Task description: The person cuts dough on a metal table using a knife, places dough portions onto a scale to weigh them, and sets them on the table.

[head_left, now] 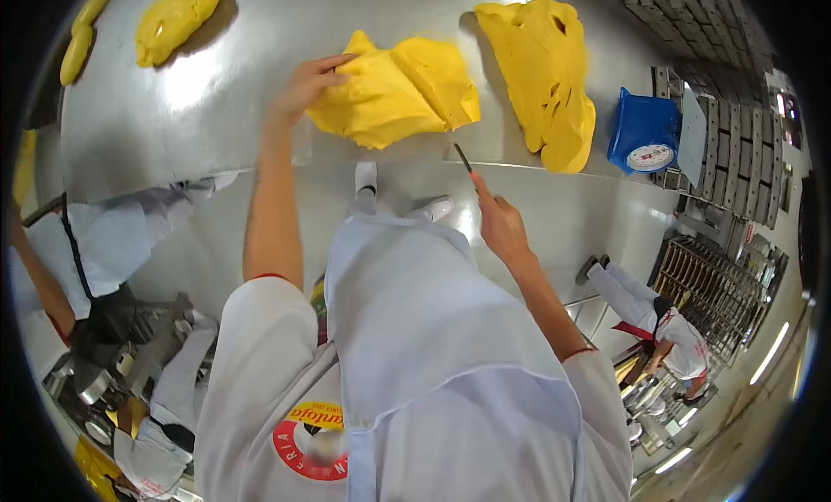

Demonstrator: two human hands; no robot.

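Observation:
A large yellow piece of dough (389,91) lies on the steel table in front of me. My left hand (313,82) rests at its left edge, fingers stretched out over the top and not wrapped round it. My right hand (500,216) is closed round the handle of a knife (463,157). The dark blade points up toward the dough's lower right corner, a little apart from it, by the table's front edge. To the right sits another big yellow dough mass (545,82), with holes and folds in its surface.
A blue dial scale (645,131) stands at the table's right end, near stacked metal pans (736,156). Smaller yellow dough pieces (176,24) lie at the far left of the steel table (260,35). Other people in white work at left and at right (679,342).

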